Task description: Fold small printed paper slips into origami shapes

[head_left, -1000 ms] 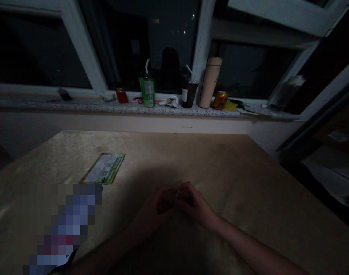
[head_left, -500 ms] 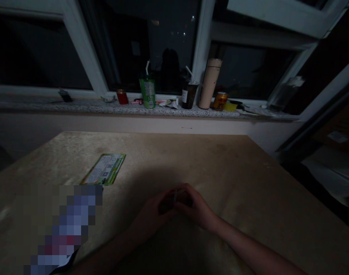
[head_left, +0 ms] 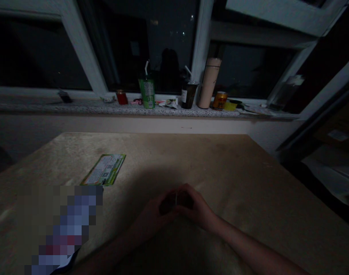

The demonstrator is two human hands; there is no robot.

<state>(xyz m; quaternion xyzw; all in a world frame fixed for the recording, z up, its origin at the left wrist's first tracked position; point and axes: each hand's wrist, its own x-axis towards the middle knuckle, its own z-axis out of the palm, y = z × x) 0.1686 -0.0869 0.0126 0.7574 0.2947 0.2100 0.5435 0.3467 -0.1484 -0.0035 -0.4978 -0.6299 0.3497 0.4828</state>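
My left hand (head_left: 160, 210) and my right hand (head_left: 197, 206) meet fingertip to fingertip low over the middle of the table. Both are closed in a pinch, their fingers curved inward. Between them a small, thin, pale strip (head_left: 176, 198) stands upright, gripped from either side. Dim light and the fingers hide most of it, so its kind cannot be made out. Dark shadow surrounds the hands on the tabletop (head_left: 214, 160).
A green printed card (head_left: 105, 170) lies to the left, with a blurred-out phone-like object (head_left: 68, 229) nearer me. Along the stone windowsill (head_left: 91, 106) stand a green cup (head_left: 147, 93), a dark cup (head_left: 188, 95), a pink bottle (head_left: 209, 84), an orange can (head_left: 220, 101) and a red jar (head_left: 122, 97).
The pale strip between my fingers has turned slightly and now looks thinner and straighter. My hands have barely moved.
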